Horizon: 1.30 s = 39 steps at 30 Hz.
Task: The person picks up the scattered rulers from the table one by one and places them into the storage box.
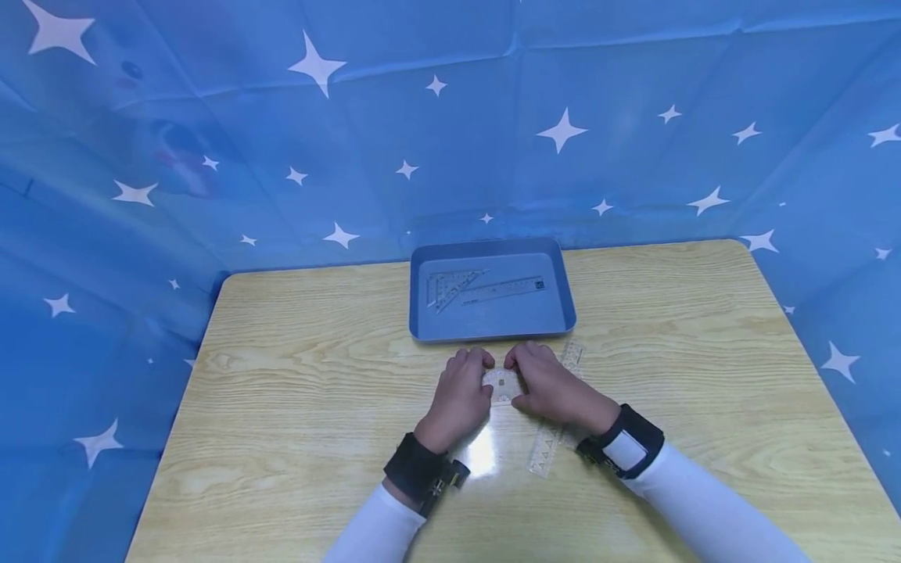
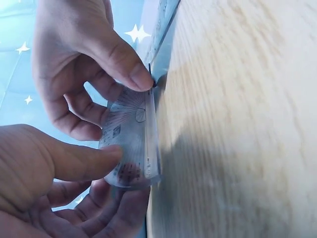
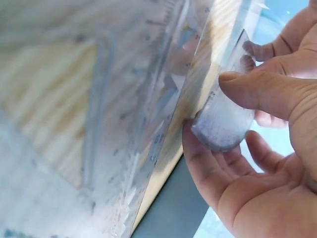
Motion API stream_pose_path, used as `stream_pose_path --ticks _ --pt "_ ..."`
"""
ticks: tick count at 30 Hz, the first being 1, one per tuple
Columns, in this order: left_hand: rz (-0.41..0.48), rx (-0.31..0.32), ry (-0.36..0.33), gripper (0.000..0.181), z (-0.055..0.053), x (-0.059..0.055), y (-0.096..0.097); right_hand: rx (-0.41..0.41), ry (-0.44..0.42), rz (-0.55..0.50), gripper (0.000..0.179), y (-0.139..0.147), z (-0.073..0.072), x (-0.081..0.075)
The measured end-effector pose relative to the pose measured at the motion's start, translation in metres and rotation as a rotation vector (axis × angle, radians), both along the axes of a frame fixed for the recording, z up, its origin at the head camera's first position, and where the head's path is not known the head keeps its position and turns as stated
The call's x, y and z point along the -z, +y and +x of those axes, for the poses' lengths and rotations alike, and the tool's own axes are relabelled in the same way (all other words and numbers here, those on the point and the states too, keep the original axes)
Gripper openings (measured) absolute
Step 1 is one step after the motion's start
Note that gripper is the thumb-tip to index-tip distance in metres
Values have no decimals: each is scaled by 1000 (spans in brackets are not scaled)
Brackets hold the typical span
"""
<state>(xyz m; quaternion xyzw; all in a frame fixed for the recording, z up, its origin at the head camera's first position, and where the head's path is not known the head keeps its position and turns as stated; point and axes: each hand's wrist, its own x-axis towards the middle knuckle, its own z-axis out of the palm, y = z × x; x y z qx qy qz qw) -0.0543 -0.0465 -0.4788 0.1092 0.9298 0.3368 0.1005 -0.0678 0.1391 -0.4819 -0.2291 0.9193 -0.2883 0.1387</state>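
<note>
A clear plastic protractor (image 1: pixel 503 386) is held between both hands just in front of the blue tray. My left hand (image 1: pixel 461 391) pinches one end, thumb on the near face and fingers behind. The other end is pinched by my right hand (image 1: pixel 552 387). The left wrist view shows the protractor (image 2: pixel 131 134) tilted up from the table, its degree lines and straight edge visible. Under my right forearm lies a clear ruler (image 1: pixel 543 452) with cut-out shapes. Close to the right wrist camera is a clear set square (image 3: pixel 99 119) with a triangular opening, partly hidden by the wrist in the head view.
The blue tray (image 1: pixel 493 338) stands at the table's back, holding a clear set square (image 1: pixel 445 291) and a clear ruler (image 1: pixel 503 290). Behind the wooden table (image 1: pixel 281 407) hangs a blue cloth (image 1: pixel 479 156) with white stars.
</note>
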Motion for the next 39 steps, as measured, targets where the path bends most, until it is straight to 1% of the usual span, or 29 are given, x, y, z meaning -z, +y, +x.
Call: stream_pose_path --ticks 4,7,10,13,17,21,25,27,30,32,35,39 --pt "34 -28 38 29 1 -2 -1 -14 95 28 51 -4 4 0" --pt "66 -35 60 27 2 -3 -1 -37 168 39 50 -5 8 0" --pt "93 -40 70 24 2 -5 -1 -57 214 36 50 -4 11 0" --pt "117 -52 85 23 2 -5 -2 -51 209 31 50 -3 12 -2" --pt "131 -52 122 23 2 -7 -4 -44 193 25 50 -2 12 -4" --pt "162 -50 138 22 2 -12 -8 -48 213 23 52 -1 12 -8" --pt "208 -67 147 20 0 -20 -13 -51 253 13 54 0 9 -16" --pt "222 -76 159 20 -2 -23 -16 -59 291 4 54 0 7 -20" --pt "237 -81 197 19 -5 -28 -20 -83 363 -9 52 1 2 -25" --pt "252 -80 220 20 -7 -30 -23 -97 412 -25 50 1 -1 -28" --pt "277 -77 249 20 -10 -32 -26 -107 465 -47 49 1 -5 -32" --pt "300 -56 279 23 -13 -35 -31 -108 511 -62 48 0 -10 -38"
